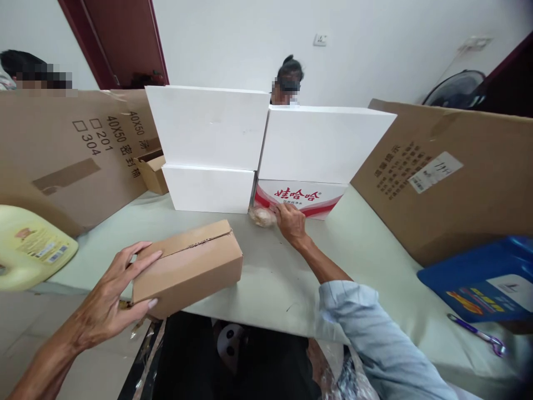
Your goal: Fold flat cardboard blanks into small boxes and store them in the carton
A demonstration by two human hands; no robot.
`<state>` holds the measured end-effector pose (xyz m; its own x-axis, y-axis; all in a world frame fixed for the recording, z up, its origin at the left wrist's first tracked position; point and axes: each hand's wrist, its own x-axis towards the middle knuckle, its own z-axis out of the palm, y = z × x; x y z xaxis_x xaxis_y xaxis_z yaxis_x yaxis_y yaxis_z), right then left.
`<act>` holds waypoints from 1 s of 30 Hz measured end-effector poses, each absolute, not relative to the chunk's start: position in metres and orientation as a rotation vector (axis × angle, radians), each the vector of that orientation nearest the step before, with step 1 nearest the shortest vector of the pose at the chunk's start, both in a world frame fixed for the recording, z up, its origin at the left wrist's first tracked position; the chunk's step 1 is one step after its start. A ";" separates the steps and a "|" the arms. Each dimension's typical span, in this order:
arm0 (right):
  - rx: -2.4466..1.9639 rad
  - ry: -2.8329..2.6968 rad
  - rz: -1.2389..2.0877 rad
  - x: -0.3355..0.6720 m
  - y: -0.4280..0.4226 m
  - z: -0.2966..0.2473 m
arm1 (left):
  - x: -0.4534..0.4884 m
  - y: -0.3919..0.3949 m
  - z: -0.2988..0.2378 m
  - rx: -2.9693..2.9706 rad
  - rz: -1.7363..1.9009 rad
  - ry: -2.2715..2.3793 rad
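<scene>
My left hand [111, 297] grips the near-left end of a small brown cardboard box [189, 265] that rests on the pale table [366, 244] at its front edge. My right hand [290, 220], in a light blue sleeve, reaches far across the table and closes on a small clear plastic-wrapped bundle [261, 216]. The bundle lies at the foot of the stacked white boxes [208, 141]. Beside it stands a red-and-white printed carton [303, 199] under another white box [320, 141].
Large brown cartons stand at the left [70, 150] and right [453, 172]. A yellow jug [29, 247] lies at the far left. A blue box [487, 280] and a purple tool [478, 335] sit at the right. Two people are behind the boxes.
</scene>
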<state>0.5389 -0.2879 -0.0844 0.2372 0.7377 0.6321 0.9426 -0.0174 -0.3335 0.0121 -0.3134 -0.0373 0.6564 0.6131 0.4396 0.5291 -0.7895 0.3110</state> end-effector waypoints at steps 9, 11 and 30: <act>-1.862 -1.948 -0.507 0.527 -0.247 -0.118 | 0.016 -0.321 -0.034 2.685 0.799 0.976; -1.864 -1.998 -0.526 0.525 -0.251 -0.124 | 0.016 -0.322 -0.033 2.677 0.803 0.977; -1.924 -2.102 -0.448 0.514 -0.268 -0.125 | 0.018 -0.318 -0.032 2.638 0.760 0.949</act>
<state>0.5136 -0.2683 -0.1249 -0.0921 0.9167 0.3889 0.9956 0.0774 0.0534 0.0182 -0.3180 -0.0317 0.6545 0.6466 0.3918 0.5236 -0.7615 0.3821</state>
